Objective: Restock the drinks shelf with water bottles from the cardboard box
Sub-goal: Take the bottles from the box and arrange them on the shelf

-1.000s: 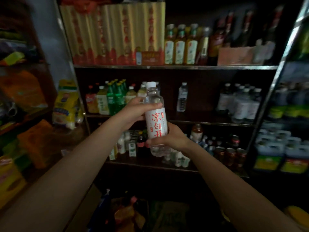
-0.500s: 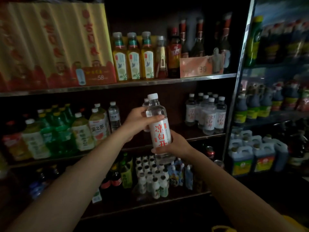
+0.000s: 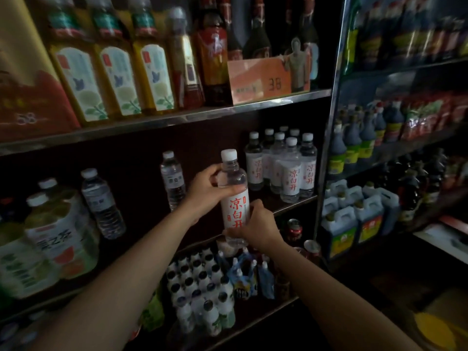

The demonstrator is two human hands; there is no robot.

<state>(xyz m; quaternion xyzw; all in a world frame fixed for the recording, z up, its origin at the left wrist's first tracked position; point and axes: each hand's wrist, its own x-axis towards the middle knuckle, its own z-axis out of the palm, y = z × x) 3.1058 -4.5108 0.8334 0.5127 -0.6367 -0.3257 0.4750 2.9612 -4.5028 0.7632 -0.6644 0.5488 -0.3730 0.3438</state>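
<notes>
water bottle [image 3: 234,196]: i hold it upright in front of the middle shelf, white cap on top, white label with red characters facing me. it is in the air, not standing on any board.
left hand [image 3: 207,188]: i grasp the upper clear part of the bottle, thumb across the front just above the label, fingers curled behind.
right hand [image 3: 255,225]: i grasp the lower part, fingers wrapped around the label's bottom and the base.
middle shelf [image 3: 293,202]: its front edge is just behind and to the right of the bottle i hold.
same bottles [image 3: 286,168]: a group with the same white label stands on the right end of this shelf, near my bottle but apart from it.
clear bottles [image 3: 173,179]: two with small grey labels stand on the same shelf, to the left of my left hand.
tea bottles [image 3: 53,239]: big ones at far left, blurred.
upper shelf [image 3: 177,117]: yellow bottles, dark glass bottles and an orange price card [image 3: 260,81] with 38 on it.
lower shelf [image 3: 253,323]: many small white bottles [image 3: 200,290] with dark caps stand under my arms.
</notes>
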